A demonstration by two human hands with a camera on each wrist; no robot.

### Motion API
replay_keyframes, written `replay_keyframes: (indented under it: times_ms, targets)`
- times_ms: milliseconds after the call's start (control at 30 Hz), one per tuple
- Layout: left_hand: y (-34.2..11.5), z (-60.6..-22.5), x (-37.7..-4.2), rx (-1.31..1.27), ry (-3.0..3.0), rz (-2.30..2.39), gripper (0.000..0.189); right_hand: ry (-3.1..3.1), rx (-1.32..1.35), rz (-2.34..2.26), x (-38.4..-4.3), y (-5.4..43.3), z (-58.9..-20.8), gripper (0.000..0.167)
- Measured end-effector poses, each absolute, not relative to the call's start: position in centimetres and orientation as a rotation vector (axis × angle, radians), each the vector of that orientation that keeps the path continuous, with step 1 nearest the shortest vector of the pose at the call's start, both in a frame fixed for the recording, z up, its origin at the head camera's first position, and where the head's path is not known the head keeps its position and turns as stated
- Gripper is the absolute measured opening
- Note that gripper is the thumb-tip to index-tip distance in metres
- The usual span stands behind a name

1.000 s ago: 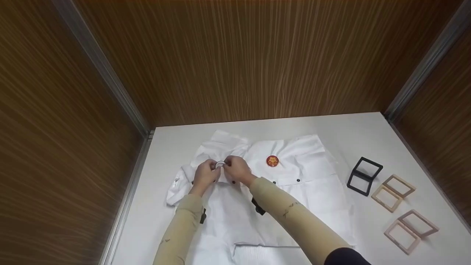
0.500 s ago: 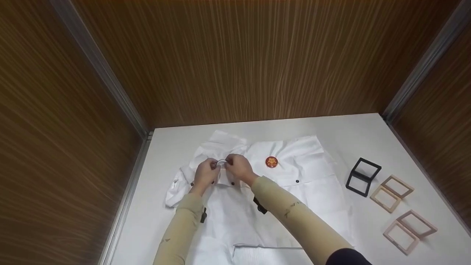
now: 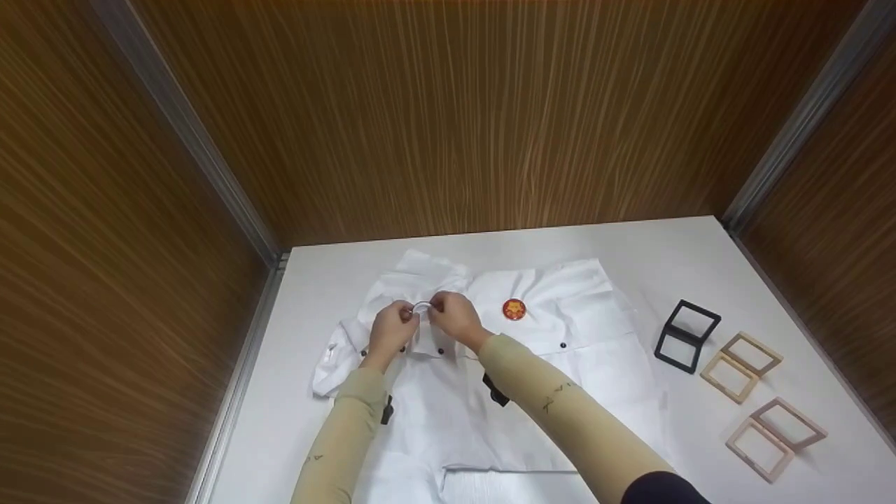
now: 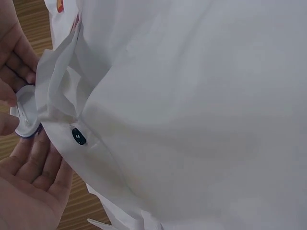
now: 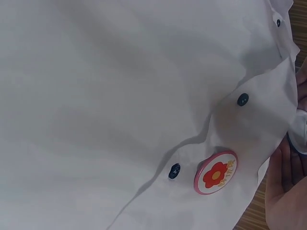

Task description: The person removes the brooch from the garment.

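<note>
Both hands work on a round pin badge (image 3: 422, 305), its white back with the metal pin turned up; whether the pin is unclasped is not clear. My left hand (image 3: 390, 332) pinches its left edge, and my right hand (image 3: 456, 320) its right. In the left wrist view the badge (image 4: 29, 112) lies against the button edge of a white shirt (image 4: 192, 120). The shirt is spread flat beneath both hands. A pink-rimmed badge with a red flower (image 5: 216, 172) sits on it near a dark button (image 5: 174, 171). A red and gold badge (image 3: 514, 309) lies farther right.
On the white table (image 3: 658, 238) to the right stand a black folding frame (image 3: 688, 336), a tan one (image 3: 742, 367) and a pink one (image 3: 775, 439), all unfolded. Brown wood-grain panels (image 3: 448, 119) wall the back and sides.
The badge and both hands have risen very slightly in the head view, and the badge's tilt differs a little. Both hands keep their hold. The head view has drifted slightly.
</note>
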State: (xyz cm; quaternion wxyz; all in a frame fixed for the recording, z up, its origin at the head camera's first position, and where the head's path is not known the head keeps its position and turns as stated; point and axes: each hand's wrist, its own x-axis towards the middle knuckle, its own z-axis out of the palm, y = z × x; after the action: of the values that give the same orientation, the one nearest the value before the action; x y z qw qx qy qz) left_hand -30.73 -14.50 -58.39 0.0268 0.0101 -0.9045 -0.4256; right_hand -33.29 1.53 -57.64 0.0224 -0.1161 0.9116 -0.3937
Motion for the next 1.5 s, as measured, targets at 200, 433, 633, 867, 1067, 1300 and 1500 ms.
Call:
replay_keyframes:
  times_ms: [200, 433, 633, 867, 1067, 1300, 1500]
  targets:
    - [-14.24, -58.33, -30.99, 0.043, -2.767, -1.347, 0.023, 2.824, -0.334, -1.221, -33.18, 1.53, -57.30, 0.020]
    - [-13.94, -58.12, -31.16, 0.032, -2.730, -1.322, 0.021, 2.818, -0.311, -1.257, -33.17, 1.60, -57.03, 0.020]
    - [-13.78, -58.13, -31.19, 0.049, -2.723, -1.297, 0.021, 2.829, -0.307, -1.280, -33.23, 1.53, -57.04, 0.019]
    - [-13.86, -58.13, -31.29, 0.043, -2.718, -1.278, 0.020, 2.818, -0.317, -1.318, -33.23, 1.64, -57.13, 0.020]
    - [-13.85, -58.10, -31.19, 0.047, -2.734, -1.306, 0.023, 2.814, -0.330, -1.307, -33.09, 1.76, -56.99, 0.020]
    - [-13.80, -58.12, -31.10, 0.046, -2.717, -1.327, 0.019, 2.792, -0.321, -1.321, -32.98, 1.82, -57.28, 0.019]
    - [-13.66, -58.09, -31.12, 0.066, -2.737, -1.342, 0.018, 2.749, -0.304, -1.365, -32.95, 2.02, -57.50, 0.019]
